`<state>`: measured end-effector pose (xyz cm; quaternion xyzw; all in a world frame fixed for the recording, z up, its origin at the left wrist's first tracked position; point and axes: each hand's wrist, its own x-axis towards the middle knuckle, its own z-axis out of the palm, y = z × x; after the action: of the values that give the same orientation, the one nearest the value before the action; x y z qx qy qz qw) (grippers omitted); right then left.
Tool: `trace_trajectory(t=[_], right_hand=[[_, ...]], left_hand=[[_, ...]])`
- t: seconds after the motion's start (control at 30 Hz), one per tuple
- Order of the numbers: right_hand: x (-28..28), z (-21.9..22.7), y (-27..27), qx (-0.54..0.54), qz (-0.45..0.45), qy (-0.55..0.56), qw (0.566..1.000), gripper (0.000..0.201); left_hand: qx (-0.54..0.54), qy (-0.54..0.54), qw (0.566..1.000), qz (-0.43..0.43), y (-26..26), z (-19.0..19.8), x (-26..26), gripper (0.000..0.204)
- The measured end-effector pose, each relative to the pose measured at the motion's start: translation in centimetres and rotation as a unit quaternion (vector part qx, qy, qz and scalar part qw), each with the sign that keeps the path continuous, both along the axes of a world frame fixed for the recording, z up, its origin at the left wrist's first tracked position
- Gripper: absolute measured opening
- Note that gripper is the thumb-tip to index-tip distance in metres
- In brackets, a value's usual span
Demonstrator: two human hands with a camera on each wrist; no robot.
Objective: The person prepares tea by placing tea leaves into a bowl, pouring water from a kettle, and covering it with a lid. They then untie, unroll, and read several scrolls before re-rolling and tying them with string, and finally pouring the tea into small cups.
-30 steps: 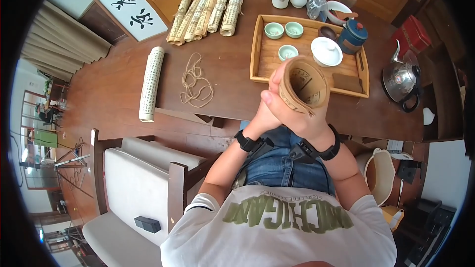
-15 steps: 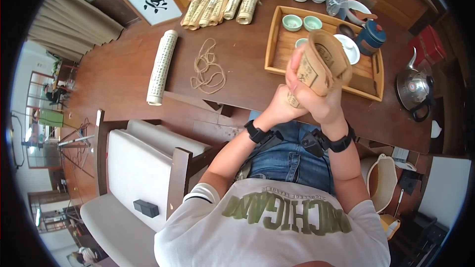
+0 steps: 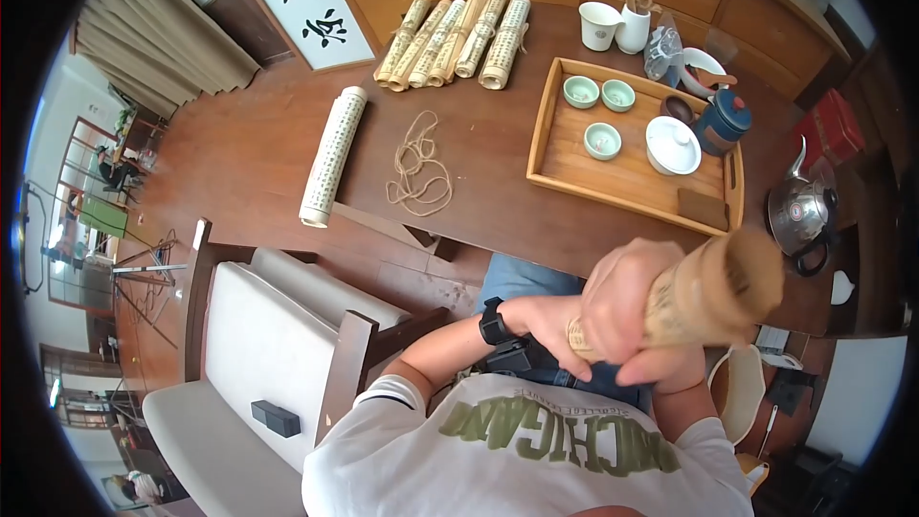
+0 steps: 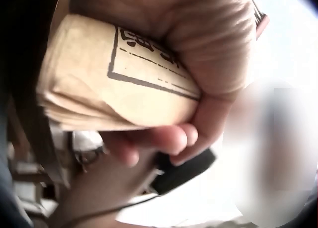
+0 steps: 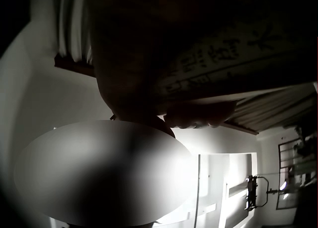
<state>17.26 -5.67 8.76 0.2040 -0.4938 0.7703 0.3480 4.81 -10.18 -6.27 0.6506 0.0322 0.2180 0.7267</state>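
Tan roll [image 3: 682,304], blurred and partly hidden, sits clamped in left hand [image 3: 549,324] and right hand [image 3: 620,299].

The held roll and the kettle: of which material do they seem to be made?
Roll: apparently matt tan paper, judging by its thin layered edges, though a stiff cloth is possible. Kettle: probably polished metal, perhaps stainless steel, from its silvery reflections.

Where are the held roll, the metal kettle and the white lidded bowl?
Held roll [image 4: 82,64]: left wrist view, plain paper beside the printed border.
Metal kettle [image 3: 802,216]: head view, side of the body.
White lidded bowl [image 3: 672,152]: head view, lid, below its knob.
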Motion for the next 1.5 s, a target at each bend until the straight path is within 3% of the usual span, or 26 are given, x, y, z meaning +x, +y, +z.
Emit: trace_trajectory(t=[0.07,0.13,0.2,0.3,0.37,0.43,0.47,0.53,0.57,0.63,0.7,0.8,0.83,0.97,1.03,1.13,1.27,1.5], right_hand=[[0.8,1.1,-2.6,-0.023,-0.101,-0.108,0.989,0.034],[1.2,2.3,-3.1,-0.037,-0.226,-0.207,0.951,0.031],[0.8,1.9,-3.4,-0.069,-0.338,-0.243,0.906,0.026],[-0.1,0.9,-3.3,-0.083,-0.444,-0.244,0.858,0.02],[-0.5,0.3,-3.3,-0.037,-0.467,-0.24,0.85,0.024],[-0.3,0.0,-3.0,0.002,-0.433,-0.25,0.866,0.029],[-0.1,0.8,-2.9,-0.052,-0.399,-0.276,0.873,0.019],[0.0,1.7,-2.8,-0.014,-0.352,-0.247,0.903,0.02],[0.6,1.4,-2.5,-0.058,-0.224,-0.252,0.94,0.029],[1.7,0.7,-1.7,0.017,-0.03,-0.243,0.969,0.035],[1.3,0.0,-2.1,0.109,0.045,-0.168,0.979,0.039],[0.2,0.2,-3.0,0.124,0.005,-0.133,0.983,0.033],[1.1,0.2,-2.9,0.088,-0.013,-0.209,0.974,0.032],[0.8,1.1,-2.4,0.026,-0.238,-0.264,0.934,0.05],[0.6,1.4,-1.9,0.156,-0.353,-0.233,0.893,0.07],[0.0,2.1,-1.0,0.267,-0.437,-0.131,0.849,0.073],[0.3,5.7,0.4,0.28,-0.398,-0.05,0.872,0.059],[-1.5,4.3,1.9,0.237,-0.449,0.042,0.86,0.037]], left_hand=[[0.002,0.005,0.999,-0.038,-0.6,-0.8,0.8,0.031],[0.012,0.012,1.0,0.008,-0.9,-0.6,0.4,0.027],[-0.131,0.09,0.972,0.173,-2.1,4.3,-0.4,0.016],[-0.03,0.076,0.914,0.398,-2.1,2.3,0.7,0.019],[0.03,0.085,0.837,0.54,-2.5,1.4,1.7,0.028],[0.002,0.106,0.835,0.54,-2.9,-0.2,1.8,0.029],[-0.012,0.116,0.833,0.541,-3.0,-0.4,1.8,0.03],[-0.03,0.102,0.88,0.462,-3.1,-0.3,1.1,0.031],[-0.031,0.081,0.916,0.391,-3.1,0.2,0.5,0.032],[-0.042,0.044,0.966,0.252,-3.1,0.7,0.4,0.034],[-0.055,0.036,0.986,0.154,-3.4,0.2,0.6,0.035],[-0.056,0.043,0.992,0.108,-3.2,-0.3,0.2,0.038],[-0.053,0.047,0.991,0.11,-3.0,-0.3,0.0,0.038],[-0.007,0.054,0.97,0.236,-1.9,1.7,-1.2,0.041],[0.033,0.041,0.944,0.326,-0.9,3.1,-1.7,0.043],[0.066,0.017,0.916,0.396,0.7,4.5,-1.9,0.045],[0.052,-0.012,0.911,0.409,3.2,5.4,-1.4,0.048],[0.02,-0.049,0.911,0.41,5.6,6.1,0.0,0.053]])
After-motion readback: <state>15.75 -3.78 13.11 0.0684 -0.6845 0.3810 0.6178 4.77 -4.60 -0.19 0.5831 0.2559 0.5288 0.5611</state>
